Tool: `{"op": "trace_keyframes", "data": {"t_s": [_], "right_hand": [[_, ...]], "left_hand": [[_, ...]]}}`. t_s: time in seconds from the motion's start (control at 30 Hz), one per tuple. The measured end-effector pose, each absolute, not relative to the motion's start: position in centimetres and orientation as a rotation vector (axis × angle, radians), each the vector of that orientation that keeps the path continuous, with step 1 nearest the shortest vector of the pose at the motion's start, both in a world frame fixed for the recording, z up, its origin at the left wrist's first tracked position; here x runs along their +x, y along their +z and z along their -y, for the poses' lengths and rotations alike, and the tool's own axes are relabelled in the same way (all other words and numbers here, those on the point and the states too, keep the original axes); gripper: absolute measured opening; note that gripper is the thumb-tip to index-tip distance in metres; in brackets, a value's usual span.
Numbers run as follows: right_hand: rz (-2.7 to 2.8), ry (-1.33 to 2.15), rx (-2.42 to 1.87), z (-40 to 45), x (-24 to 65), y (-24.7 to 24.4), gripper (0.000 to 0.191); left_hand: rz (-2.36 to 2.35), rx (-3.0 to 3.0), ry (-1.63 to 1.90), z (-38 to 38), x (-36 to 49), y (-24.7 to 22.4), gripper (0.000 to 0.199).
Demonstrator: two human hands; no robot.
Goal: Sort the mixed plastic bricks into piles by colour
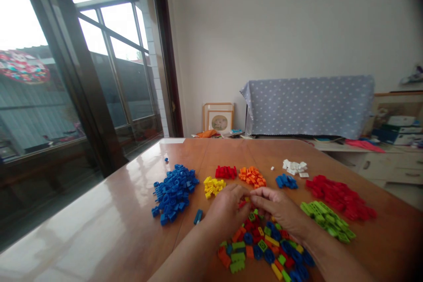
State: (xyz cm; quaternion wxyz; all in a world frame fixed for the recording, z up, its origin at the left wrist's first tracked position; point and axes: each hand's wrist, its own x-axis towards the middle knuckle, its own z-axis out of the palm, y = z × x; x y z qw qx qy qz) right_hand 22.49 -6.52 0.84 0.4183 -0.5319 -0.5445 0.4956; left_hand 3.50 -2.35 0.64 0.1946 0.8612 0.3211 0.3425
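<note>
Here at the near edge of the view, a mixed pile of bricks (249,252) spreads across the tabletop (115,220): green, orange, yellow, red and blue, some blocky, some round and ringed. Just above its far side, the left hand (228,205) and right hand (276,205) come together, fingers curled inward, tips nearly meeting. This looks like fine fingertip work, and pieces this small call for a light, careful pinch. A red piece (243,204) shows at the left fingers; whether either hand grips it, I can't tell.

Out to the left lies a dark teal piece (198,216), alone; to the right, lime bricks (327,220) with knobbly edges. Beyond them, the big blue heap (175,191) bristles with round and square shapes, facing a long red heap (340,196). Then come chunky yellow bricks (214,186), a little blue cluster (286,181), orange bricks (252,176), a tight red group (226,172) and pale white pieces (294,167). All hard, smooth-looking plastic, on glossy reddish-brown wood. Farther back, a soft spotted cloth (307,105) drapes in folds.
</note>
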Motion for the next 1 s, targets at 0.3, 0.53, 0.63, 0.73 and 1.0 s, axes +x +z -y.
{"op": "trace_keyframes", "data": {"t_s": [0.3,0.53,0.63,0.73,1.0], "right_hand": [[1.264,1.171,-1.358,5.7,23.8,-0.3,0.044],[1.214,1.152,-1.385,5.5,24.3,-0.2,0.044],[1.214,1.145,-1.378,5.5,24.4,-0.3,0.043],[1.23,1.133,-1.372,5.5,24.4,-0.3,0.043],[1.232,1.131,-1.385,5.3,24.6,-0.4,0.045]], "left_hand": [[-1.484,2.198,0.965,-2.3,-2.0,0.1,0.023],[-1.788,2.105,0.854,-3.9,-4.4,-0.8,0.02],[-1.807,2.06,0.814,-4.2,-4.3,-1.6,0.018],[-1.835,2.021,0.841,-4.4,-4.2,-1.9,0.017],[-1.79,2.001,0.916,-4.4,-3.7,-1.9,0.019]]}}
